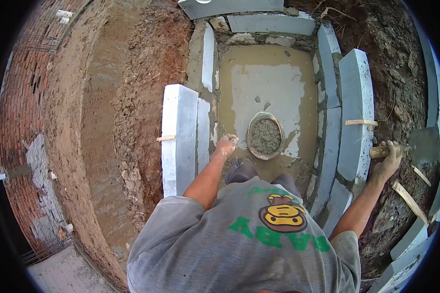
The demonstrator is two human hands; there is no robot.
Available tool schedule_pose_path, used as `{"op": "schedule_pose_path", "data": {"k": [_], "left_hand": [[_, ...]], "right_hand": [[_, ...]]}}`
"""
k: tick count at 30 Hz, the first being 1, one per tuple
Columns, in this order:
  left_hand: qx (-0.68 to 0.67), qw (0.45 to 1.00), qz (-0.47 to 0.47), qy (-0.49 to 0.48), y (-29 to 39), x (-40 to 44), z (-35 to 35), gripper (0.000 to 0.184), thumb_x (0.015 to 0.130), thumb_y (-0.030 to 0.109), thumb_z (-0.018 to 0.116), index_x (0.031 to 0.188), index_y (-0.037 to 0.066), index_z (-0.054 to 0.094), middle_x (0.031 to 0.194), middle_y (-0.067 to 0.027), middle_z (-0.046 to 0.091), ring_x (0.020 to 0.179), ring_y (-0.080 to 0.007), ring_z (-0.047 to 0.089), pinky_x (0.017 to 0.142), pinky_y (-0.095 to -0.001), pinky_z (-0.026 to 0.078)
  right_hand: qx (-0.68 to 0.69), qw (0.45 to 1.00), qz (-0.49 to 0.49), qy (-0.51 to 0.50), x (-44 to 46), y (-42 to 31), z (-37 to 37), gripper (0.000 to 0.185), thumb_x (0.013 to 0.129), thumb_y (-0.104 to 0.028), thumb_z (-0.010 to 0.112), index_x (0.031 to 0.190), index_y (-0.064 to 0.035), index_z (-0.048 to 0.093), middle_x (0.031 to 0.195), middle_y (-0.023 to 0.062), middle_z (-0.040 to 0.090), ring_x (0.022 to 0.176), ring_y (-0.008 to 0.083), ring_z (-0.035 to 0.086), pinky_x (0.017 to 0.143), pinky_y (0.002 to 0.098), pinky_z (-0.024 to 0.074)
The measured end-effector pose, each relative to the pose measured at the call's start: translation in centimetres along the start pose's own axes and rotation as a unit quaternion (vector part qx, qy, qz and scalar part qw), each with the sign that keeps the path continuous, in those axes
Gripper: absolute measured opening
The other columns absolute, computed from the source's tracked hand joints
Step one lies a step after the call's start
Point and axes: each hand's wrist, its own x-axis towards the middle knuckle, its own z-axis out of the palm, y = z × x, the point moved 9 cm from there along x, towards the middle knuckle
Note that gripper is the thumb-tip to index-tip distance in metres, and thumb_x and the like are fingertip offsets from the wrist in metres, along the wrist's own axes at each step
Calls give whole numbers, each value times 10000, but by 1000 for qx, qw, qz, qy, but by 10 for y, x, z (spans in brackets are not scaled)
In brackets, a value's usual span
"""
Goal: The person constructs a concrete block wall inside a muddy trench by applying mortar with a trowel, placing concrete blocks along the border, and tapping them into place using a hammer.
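My right hand (388, 160), at the right beyond the block wall, is wrapped round the wooden handle of a trowel (425, 145). Its broad, flat grey blade points right, over the soil. Near the middle, my left hand (226, 145) is closed with fingers curled; whether anything small is in it I cannot make out. Just right of that hand, a bucket (250, 139) full of wet grey mortar (266, 136) stands in the shallow muddy water. Beside my right hand rises a pale lightweight block (353, 117) with a thin wood strip (361, 122) across its top.
Low walls of pale blocks surround the pit floor (264, 83), which is wet and muddy. Another upright block (181, 132) stands left of my left arm. Earth banks (146, 73) flank both sides, with a brick wall (22, 117) far left. Wood pieces (409, 201) lie at right.
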Motion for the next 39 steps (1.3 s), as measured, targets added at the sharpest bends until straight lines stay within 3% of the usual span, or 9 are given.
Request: {"op": "schedule_pose_path", "data": {"k": [4, 11, 16, 17, 20, 23, 26, 29, 39], "left_hand": [[-96, 991, 71, -53, 46, 34, 18, 275, 822, 184, 618, 1009, -17, 611, 715, -45, 628, 611, -124, 587, 569, -272, 476], [-26, 998, 28, -46, 65, 7, -16, 165, 820, 157, 629, 868, 0, 614, 667, -28, 593, 543, -111, 553, 518, -262, 456], [-114, 976, -62, -175, 36, 30, -18, 49, 856, 92, 570, 897, 119, 562, 638, -8, 538, 481, -115, 513, 372, -242, 365], [-65, 987, -54, -136, 40, 34, -25, 49, 871, 124, 566, 918, 134, 560, 647, -20, 553, 468, -119, 510, 369, -243, 365], [-63, 983, -55, -163, 41, 66, -24, 79, 884, 147, 564, 956, 120, 547, 670, -22, 573, 478, -125, 527, 370, -247, 374], [-46, 976, -22, -211, 61, 92, -15, 108, 897, 209, 549, 1003, 193, 548, 765, -5, 612, 563, -132, 581, 455, -280, 423], [-22, 981, -10, -190, 94, 88, -6, 121, 892, 167, 565, 1005, 143, 531, 721, -8, 601, 531, -130, 572, 402, -250, 401], [-22, 972, -20, -234, 97, 88, 5, 120, 889, 177, 572, 1001, 157, 535, 737, -9, 611, 564, -138, 588, 429, -255, 406], [-37, 979, -66, -190, 99, 82, -11, 122, 888, 203, 572, 1008, 202, 547, 776, 1, 625, 606, -147, 593, 486, -296, 425]], "right_hand": [[-164, 976, 122, -75, -77, 100, 25, 132, 755, -69, 568, 882, -44, 546, 653, 9, 516, 520, 103, 511, 479, 239, 423], [-193, 929, 265, -171, -172, 157, 63, 107, 748, -104, 619, 783, -67, 524, 580, 1, 511, 434, 104, 484, 398, 245, 395], [-284, 937, 177, -101, -161, 155, 48, 155, 762, -133, 647, 787, -47, 520, 611, 15, 539, 459, 105, 511, 427, 262, 414], [-298, 935, 173, -87, -159, 156, 44, 169, 760, -142, 654, 795, -45, 520, 621, 19, 543, 474, 108, 519, 436, 263, 418], [-281, 939, 197, -30, -176, 113, 49, 180, 766, -153, 656, 806, -44, 518, 624, 25, 545, 474, 114, 518, 435, 273, 418], [-259, 946, 194, 2, -186, 106, 34, 174, 773, -156, 650, 814, -48, 519, 622, 24, 541, 469, 112, 514, 425, 273, 413], [-268, 939, 214, 34, -193, 102, 19, 168, 779, -150, 644, 826, -52, 517, 624, 25, 537, 473, 111, 509, 415, 274, 407], [-257, 948, 168, 87, -192, 83, 3, 185, 774, -158, 652, 823, -55, 507, 614, 21, 530, 460, 113, 498, 415, 279, 413], [-262, 931, -18, 252, -80, -44, -70, 202, 773, -191, 664, 810, -35, 542, 638, 37, 562, 473, 127, 534, 428, 275, 436]]}}
